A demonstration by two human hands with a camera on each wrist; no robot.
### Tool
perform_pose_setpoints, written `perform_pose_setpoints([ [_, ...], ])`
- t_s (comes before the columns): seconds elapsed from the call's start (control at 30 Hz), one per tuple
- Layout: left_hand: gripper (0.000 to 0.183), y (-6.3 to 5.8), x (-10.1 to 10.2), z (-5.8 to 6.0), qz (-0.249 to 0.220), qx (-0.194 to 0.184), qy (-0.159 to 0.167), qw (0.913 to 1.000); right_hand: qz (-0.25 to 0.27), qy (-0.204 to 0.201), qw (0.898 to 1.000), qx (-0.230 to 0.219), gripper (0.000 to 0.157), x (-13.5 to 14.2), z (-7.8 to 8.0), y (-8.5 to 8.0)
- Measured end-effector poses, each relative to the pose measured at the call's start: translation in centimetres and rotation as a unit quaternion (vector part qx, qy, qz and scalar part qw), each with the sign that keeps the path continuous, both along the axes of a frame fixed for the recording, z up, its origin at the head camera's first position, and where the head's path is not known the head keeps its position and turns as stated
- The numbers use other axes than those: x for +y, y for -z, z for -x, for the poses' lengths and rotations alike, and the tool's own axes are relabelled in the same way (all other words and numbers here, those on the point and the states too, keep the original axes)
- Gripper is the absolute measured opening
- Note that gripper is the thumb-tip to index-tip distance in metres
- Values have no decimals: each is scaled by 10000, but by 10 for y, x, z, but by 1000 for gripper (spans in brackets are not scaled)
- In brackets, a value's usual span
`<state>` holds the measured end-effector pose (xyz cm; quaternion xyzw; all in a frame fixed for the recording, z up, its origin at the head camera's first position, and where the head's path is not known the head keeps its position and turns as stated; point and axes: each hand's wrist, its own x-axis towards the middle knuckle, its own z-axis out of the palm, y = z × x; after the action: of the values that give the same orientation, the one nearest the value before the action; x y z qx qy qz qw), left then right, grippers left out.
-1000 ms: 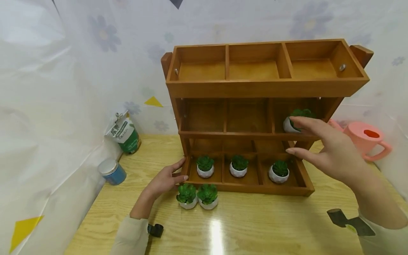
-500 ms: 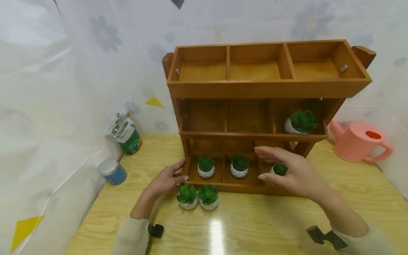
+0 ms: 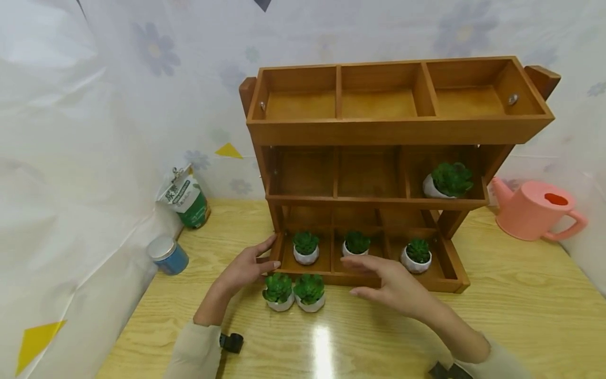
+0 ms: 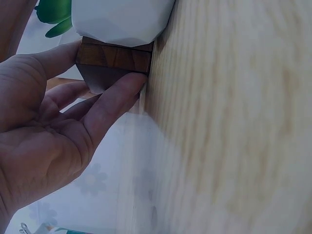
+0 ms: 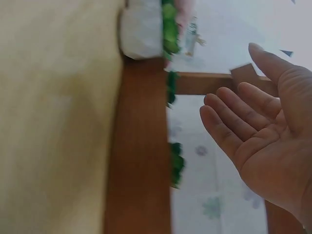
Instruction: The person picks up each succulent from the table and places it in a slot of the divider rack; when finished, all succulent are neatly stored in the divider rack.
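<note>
Beneath left grip (image 3: 245, 268) and right grip (image 3: 395, 284) runs a yellow worktop (image 3: 379, 342), wood grain streaked, white glare between the forearms. Beyond both, white sheeting (image 3: 189, 105) covers the walls: wrinkled at left, faint flowers, yellow triangles.

Left grip grasps the front left corner of a brown wooden stand (image 3: 397, 133), thumb in front, fingers along the side. Three tiers, each divided into box compartments; metal fittings inside the top ends.

Right grip released, fingers loosely bent, before the lowest tier. At its fingertips, middle compartment: centre plant (image 3: 357, 241); contact cannot be told. Same tier: left plant (image 3: 305, 247) just right of left grip; right plant (image 3: 417, 256) beyond right grip. Upper plant (image 3: 451, 180) sits above and right of right grip, middle tier. On worktop, between the grips, nearer the left: first front plant (image 3: 278, 289), second front plant (image 3: 309, 291), touching or nearly so. All leafy green rosettes; pots white, faceted.

Well right of right grip: smooth pink watering can (image 3: 532, 210), looped handle. Left of left grip: blue jar (image 3: 170, 260), silvery lid; behind, clipped green-and-white pouch (image 3: 187, 200).
</note>
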<state>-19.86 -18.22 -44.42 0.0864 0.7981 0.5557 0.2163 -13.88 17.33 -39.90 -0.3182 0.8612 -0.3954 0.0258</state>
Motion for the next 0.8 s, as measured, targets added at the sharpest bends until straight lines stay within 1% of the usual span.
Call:
perform_pose_setpoints([
  [0.13,75,0,-1,0,10,2,-29,10000,-8,-180,9991,-388,55,-8,1,15],
  [0.23,74,0,0,0,10,1,2,10000,-51,-284,9968,-751,57,-13,3,24],
  [0.33,74,0,0,1,4,-10,22,10000,-91,-375,9941,-1013,60,-19,6,32],
  [0.6,74,0,1,0,-78,-58,58,9999,-247,-616,9907,-1186,66,-34,8,44],
  [0.8,74,0,0,-1,-89,-21,79,9999,-704,-589,9859,-1396,74,-39,11,48],
])
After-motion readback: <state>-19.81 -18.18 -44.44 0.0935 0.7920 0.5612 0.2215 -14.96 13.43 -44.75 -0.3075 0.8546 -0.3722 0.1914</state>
